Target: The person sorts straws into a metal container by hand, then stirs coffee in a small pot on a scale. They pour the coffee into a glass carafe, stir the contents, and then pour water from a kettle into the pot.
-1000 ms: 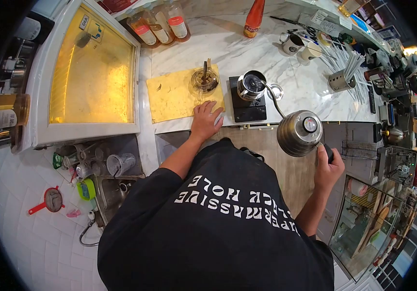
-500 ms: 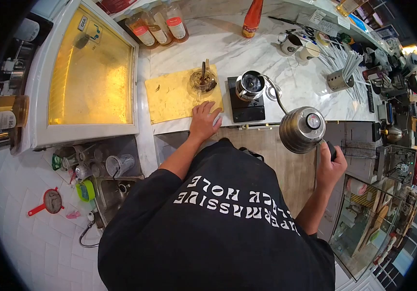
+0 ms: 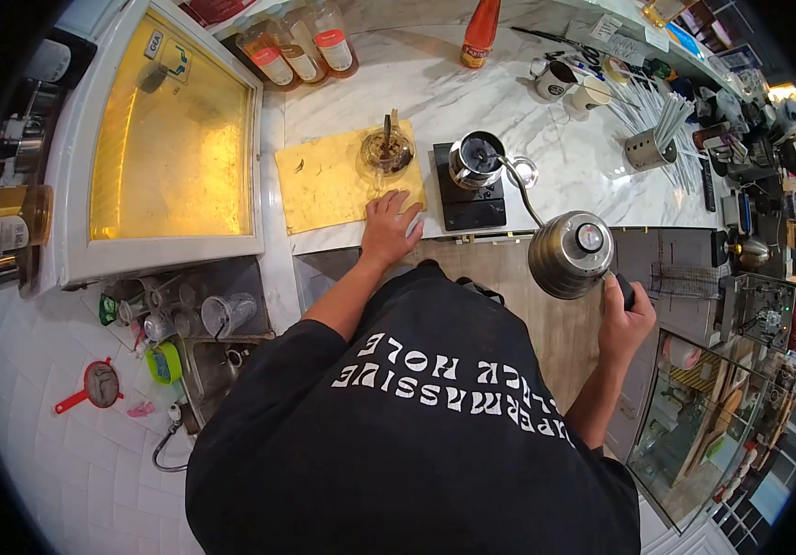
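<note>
My right hand (image 3: 627, 322) is wrapped round the dark handle of a steel gooseneck kettle (image 3: 565, 264). The kettle is held at the counter's front edge, and its thin spout reaches the rim of a metal pot (image 3: 469, 166) with dark contents. That pot sits on a black scale (image 3: 472, 212). Fingers spread, my left hand (image 3: 391, 228) rests at the counter edge on the near side of a yellow cloth (image 3: 319, 190). Just beyond its fingertips, on the cloth, stands a glass vessel (image 3: 387, 159) with dark bits and a spoon-like handle inside.
Behind the scale lies a small round metal lid (image 3: 523, 172). Labelled bottles (image 3: 336, 51) and a red bottle (image 3: 479, 37) stand at the back. To the right are a straw holder (image 3: 648, 154) and cups (image 3: 590, 95). A sink (image 3: 217, 379) is at left.
The kettle body has shifted slightly left and tilted a little, with my right hand following it. The spout still reaches the metal pot. My left hand has stayed in place.
</note>
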### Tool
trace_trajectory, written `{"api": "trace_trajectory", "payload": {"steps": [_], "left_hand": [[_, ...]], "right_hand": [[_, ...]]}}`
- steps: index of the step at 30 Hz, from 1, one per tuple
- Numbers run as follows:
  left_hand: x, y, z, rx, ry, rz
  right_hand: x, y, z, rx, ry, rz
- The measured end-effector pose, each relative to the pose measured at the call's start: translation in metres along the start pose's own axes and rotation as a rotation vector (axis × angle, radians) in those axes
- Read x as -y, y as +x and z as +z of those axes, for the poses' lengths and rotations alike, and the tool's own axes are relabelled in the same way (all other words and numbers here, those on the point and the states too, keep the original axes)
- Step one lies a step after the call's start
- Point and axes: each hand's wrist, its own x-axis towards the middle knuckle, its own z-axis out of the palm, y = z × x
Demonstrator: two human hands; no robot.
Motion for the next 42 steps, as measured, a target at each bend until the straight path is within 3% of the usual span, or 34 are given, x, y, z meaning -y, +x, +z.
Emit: {"api": "trace_trajectory", "payload": {"steps": [42], "left_hand": [[0.000, -0.001, -0.003, 0.005, -0.042, -0.016]], "right_hand": [[0.012, 0.001, 0.005, -0.041, 0.043, -0.023]]}}
